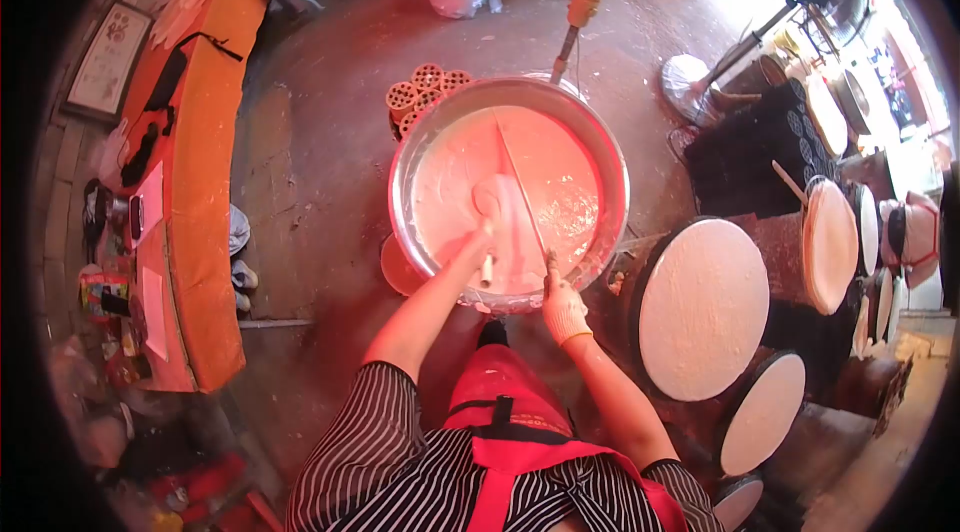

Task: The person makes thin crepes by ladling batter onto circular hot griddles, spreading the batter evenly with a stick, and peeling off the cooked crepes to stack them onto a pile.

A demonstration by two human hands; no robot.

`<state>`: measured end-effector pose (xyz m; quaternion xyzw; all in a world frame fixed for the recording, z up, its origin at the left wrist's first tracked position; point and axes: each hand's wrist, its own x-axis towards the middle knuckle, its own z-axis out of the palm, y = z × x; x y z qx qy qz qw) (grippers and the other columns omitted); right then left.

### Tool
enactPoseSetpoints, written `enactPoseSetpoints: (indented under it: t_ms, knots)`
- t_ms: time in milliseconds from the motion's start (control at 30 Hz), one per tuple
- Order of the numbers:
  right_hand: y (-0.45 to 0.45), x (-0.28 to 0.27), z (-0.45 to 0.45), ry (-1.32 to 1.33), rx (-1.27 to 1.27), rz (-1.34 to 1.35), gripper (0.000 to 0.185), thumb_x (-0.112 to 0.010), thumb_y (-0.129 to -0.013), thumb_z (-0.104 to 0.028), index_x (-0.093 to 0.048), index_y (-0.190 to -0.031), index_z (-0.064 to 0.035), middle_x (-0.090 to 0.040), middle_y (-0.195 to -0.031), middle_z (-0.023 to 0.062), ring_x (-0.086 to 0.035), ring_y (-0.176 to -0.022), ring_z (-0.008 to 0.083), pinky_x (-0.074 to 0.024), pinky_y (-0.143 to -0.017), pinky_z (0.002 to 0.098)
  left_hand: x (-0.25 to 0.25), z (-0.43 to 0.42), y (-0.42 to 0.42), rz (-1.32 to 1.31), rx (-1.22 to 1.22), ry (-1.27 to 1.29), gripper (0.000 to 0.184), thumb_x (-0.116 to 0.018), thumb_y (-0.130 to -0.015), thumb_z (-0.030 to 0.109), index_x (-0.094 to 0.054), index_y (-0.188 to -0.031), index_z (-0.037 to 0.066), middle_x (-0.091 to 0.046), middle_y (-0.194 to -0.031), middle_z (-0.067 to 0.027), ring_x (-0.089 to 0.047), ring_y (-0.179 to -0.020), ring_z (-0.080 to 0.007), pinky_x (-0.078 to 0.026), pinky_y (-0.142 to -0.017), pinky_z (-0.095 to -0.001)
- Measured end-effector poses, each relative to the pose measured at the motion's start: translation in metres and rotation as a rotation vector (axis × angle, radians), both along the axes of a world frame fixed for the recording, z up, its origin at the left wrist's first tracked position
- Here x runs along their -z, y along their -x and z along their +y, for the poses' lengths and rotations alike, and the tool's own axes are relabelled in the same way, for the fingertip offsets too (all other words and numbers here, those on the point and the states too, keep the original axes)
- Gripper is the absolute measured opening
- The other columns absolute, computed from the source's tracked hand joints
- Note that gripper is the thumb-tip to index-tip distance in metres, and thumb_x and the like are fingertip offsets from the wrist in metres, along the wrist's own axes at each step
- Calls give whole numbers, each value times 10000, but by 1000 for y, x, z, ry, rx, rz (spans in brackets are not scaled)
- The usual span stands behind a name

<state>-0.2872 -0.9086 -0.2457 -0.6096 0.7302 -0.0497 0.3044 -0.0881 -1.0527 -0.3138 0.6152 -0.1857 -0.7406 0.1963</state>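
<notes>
A large round metal pan (pixel 399 202) holds a pale, pinkish batter (pixel 445 167). My left hand (pixel 482 242) is bare and closed around a short wooden handle (pixel 487 272) above the near left part of the pan; the tool's other end is in or over the batter. My right hand (pixel 565 312), in a light knitted glove, is closed on a long thin stick (pixel 520 182) at the pan's near right rim. The stick slants up and left across the batter to near the far side.
Perforated round briquettes (pixel 428 77) stand behind the pan. A pedestal fan (pixel 585 2) rises beyond it. Several round pale discs (pixel 704 310) on dark supports line the right. An orange-covered table (pixel 205 202) runs along the left.
</notes>
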Motion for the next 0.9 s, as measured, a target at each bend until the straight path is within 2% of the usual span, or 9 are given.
enactPoseSetpoints:
  t_ms: [67,167,367,500,567,700,733,800,900]
  knots:
    - [-1,-2,9,-14,-19,2,738,-490,-974,-152,-113,-1609,-175,-686,-957,284,-695,-794,424,-542,-707,547,46,-6,16,827,-418,-487,158,-408,-1016,125,-451,-874,70,-450,-608,-22,-428,-424,-106,-366,-360,-263]
    - [11,-24,47,-69,15,-40,803,-516,-939,-124,-87,-1613,-211,-680,-881,299,-693,-772,425,-535,-675,554,-7,2,52,1057,-558,-713,178,-431,-1027,127,-429,-860,65,-421,-601,8,-401,-432,-61,-348,-362,-206]
    - [55,-86,129,62,-25,-31,837,-529,-935,-121,-54,-1615,-231,-688,-900,273,-692,-742,413,-532,-625,551,-154,45,96,1141,-704,-410,44,-461,-992,53,-470,-1026,28,-414,-638,25,-376,-447,-41,-343,-375,-183]
    - [93,-113,173,218,-74,-27,844,-544,-933,-138,-63,-1617,-252,-690,-938,207,-685,-785,401,-537,-685,534,-254,72,98,1190,-476,-34,149,-514,-1021,158,-474,-1076,26,-412,-661,33,-385,-475,-33,-347,-391,-169]
    - [112,-143,182,342,-109,-104,856,-558,-912,-122,-92,-1617,-256,-676,-930,202,-676,-776,398,-535,-687,534,-313,76,97,1092,-457,-79,271,-540,-1020,382,-507,-903,140,-367,-622,58,-358,-465,-44,-318,-382,-186]
    - [156,-182,190,640,-154,-111,638,-531,-958,-108,-306,-1553,-62,-691,-985,237,-666,-718,404,-510,-605,515,-446,98,81,653,-257,380,290,-486,-1052,376,-442,-949,109,-370,-657,41,-343,-481,-35,-291,-380,-182]
    - [161,-208,184,990,-214,-154,643,-520,-944,-46,-300,-1548,-31,-703,-1022,213,-645,-614,360,-499,-538,483,-478,106,79,519,-239,504,301,-491,-1054,373,-450,-1042,76,-377,-669,37,-345,-483,-28,-285,-374,-172]
    - [170,-226,190,912,-95,-74,701,-560,-893,-28,-292,-1539,14,-670,-1183,201,-670,-764,344,-543,-642,458,-530,109,64,178,-104,744,358,-486,-1057,390,-445,-1144,46,-372,-681,36,-335,-478,-18,-258,-367,-163]
    - [152,-237,181,1061,80,-141,672,-546,-927,-16,-297,-1551,-33,-649,-1231,247,-672,-754,350,-538,-636,439,-509,78,38,138,64,621,340,-510,-1051,338,-425,-1094,11,-399,-695,31,-349,-479,-21,-292,-381,-163]
